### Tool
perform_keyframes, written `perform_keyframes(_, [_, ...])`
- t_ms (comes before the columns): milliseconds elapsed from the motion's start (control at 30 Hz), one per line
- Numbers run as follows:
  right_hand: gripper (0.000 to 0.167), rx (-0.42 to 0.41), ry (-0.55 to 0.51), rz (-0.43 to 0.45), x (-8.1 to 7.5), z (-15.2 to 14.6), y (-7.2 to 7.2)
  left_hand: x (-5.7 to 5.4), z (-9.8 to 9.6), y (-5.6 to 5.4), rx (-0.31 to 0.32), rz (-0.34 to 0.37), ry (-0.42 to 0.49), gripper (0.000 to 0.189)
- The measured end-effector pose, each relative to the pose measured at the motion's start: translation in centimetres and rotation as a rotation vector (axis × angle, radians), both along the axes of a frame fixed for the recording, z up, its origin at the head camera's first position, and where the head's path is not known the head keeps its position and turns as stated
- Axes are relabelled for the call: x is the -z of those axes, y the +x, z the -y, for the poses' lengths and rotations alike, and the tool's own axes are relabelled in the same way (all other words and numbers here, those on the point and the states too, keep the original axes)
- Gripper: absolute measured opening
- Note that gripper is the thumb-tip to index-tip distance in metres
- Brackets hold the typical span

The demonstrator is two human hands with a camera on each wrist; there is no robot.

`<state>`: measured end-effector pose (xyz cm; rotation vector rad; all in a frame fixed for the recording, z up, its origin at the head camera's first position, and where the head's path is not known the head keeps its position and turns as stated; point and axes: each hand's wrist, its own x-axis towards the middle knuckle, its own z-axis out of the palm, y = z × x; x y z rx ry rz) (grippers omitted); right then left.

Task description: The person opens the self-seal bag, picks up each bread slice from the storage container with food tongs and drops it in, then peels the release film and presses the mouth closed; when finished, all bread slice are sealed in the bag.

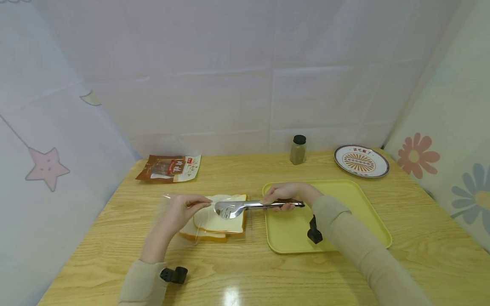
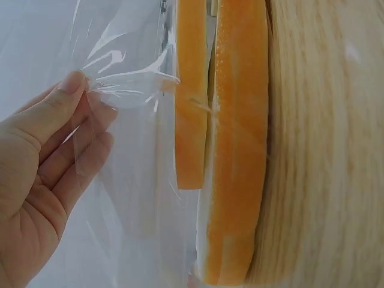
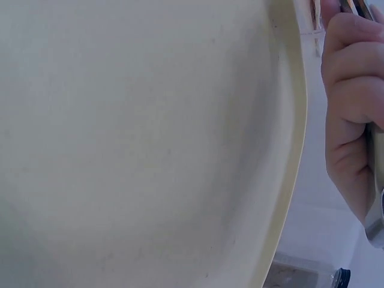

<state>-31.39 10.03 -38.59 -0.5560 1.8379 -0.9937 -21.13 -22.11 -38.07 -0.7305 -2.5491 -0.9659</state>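
Observation:
My left hand [image 1: 182,212] pinches the edge of a clear plastic bag [image 2: 135,90] between thumb and fingertips, lifting the film. Two slices of bread [image 1: 220,223] lie overlapping on the table with the film about them; in the left wrist view their orange crusts [image 2: 240,138] stand side by side. Metal food tongs [image 1: 245,206] are gripped in my right hand [image 1: 287,195], their slotted head pointing left above the bread, close to my left fingertips. In the right wrist view, the curled fingers of the right hand [image 3: 354,90] wrap the tongs' handle.
A yellow tray [image 1: 294,246] lies on the right, partly beneath my right forearm. Behind it are a black-capped jar [image 1: 297,151] and a patterned plate [image 1: 361,161]. A brown and white food packet [image 1: 168,168] lies at the back left. A wall covering borders the table.

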Motion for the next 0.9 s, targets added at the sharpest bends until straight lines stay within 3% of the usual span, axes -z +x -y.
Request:
perform_keyframes(367, [0.039,-0.034,-0.065,0.039,-0.2,0.7,0.5,0.1,-0.3,0.0,-0.007,0.021,-0.011,0.012])
perform_keyframes(900, [0.039,0.000,-0.073,-0.032,-0.1,2.5,0.9,0.0,-0.9,0.1,-0.040,-0.002,-0.008,0.010])
